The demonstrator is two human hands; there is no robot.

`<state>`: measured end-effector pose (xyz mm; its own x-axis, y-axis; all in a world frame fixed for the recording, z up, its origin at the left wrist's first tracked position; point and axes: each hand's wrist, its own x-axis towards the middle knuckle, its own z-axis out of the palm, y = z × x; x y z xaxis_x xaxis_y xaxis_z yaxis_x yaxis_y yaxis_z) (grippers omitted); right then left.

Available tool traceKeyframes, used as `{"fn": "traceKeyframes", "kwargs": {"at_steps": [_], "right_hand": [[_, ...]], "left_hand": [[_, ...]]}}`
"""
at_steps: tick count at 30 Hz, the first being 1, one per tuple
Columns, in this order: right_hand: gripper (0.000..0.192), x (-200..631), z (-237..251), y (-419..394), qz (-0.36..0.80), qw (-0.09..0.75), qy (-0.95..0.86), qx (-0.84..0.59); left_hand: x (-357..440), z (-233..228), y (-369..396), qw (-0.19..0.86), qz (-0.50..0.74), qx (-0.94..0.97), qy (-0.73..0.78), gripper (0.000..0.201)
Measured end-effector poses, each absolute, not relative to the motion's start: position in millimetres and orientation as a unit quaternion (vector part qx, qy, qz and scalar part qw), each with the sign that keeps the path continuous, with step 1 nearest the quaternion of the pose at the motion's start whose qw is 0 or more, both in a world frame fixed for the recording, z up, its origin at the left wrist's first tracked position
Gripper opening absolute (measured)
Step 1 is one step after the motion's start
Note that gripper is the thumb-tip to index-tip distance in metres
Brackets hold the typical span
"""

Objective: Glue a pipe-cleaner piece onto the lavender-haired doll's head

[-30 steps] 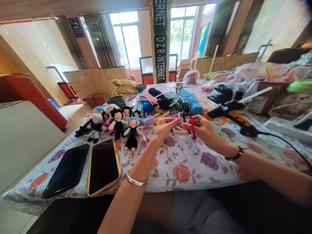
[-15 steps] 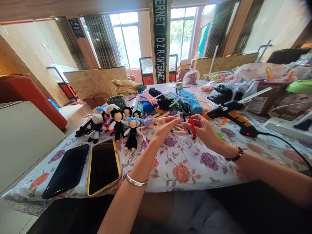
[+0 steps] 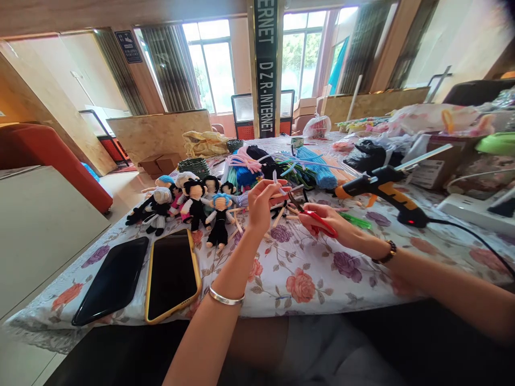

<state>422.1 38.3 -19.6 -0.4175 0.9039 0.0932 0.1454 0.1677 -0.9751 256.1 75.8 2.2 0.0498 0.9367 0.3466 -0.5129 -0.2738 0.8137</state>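
My left hand (image 3: 260,206) is raised above the flowered tablecloth (image 3: 298,268) and pinches a short pale pipe-cleaner piece (image 3: 277,181) between its fingertips. My right hand (image 3: 326,221) holds red-handled scissors (image 3: 313,215), blades pointing left toward the left hand and lying nearly level. A row of small pipe-cleaner dolls (image 3: 189,203) stands just left of my left hand. Loose tan stick pieces (image 3: 281,210) lie on the cloth under both hands.
Two phones, a black one (image 3: 110,279) and a yellow-cased one (image 3: 171,274), lie at the near left edge. An orange-black glue gun (image 3: 382,190) with cord rests at right. Bundles of coloured pipe cleaners (image 3: 281,163), bags and boxes crowd the far side.
My left hand lifted and moved left with the pale piece. My right hand dropped and tipped the scissors from upright to nearly flat. The hands have come apart.
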Motion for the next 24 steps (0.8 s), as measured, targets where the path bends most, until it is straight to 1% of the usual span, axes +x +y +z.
{"fn": "traceKeyframes", "kwargs": {"at_steps": [6, 11, 16, 24], "right_hand": [[0.042, 421.5, -22.8, 39.3, 0.535, 0.351, -0.674, -0.37], [0.041, 424.4, -27.7, 42.4, 0.542, 0.334, -0.684, -0.355], [0.039, 423.2, -29.8, 40.5, 0.539, 0.344, -0.678, -0.363], [0.04, 421.6, -31.6, 39.0, 0.53, 0.354, -0.677, -0.368]], "left_hand": [[253.2, 3.0, 75.2, 0.566, 0.646, 0.462, 0.222, 0.016], [250.0, 3.6, 77.3, 0.58, 0.609, 0.486, 0.239, 0.017], [247.4, 5.3, 79.3, 0.595, 0.587, 0.49, 0.246, 0.019], [248.1, 5.1, 80.4, 0.588, 0.575, 0.501, 0.269, 0.017]]}}
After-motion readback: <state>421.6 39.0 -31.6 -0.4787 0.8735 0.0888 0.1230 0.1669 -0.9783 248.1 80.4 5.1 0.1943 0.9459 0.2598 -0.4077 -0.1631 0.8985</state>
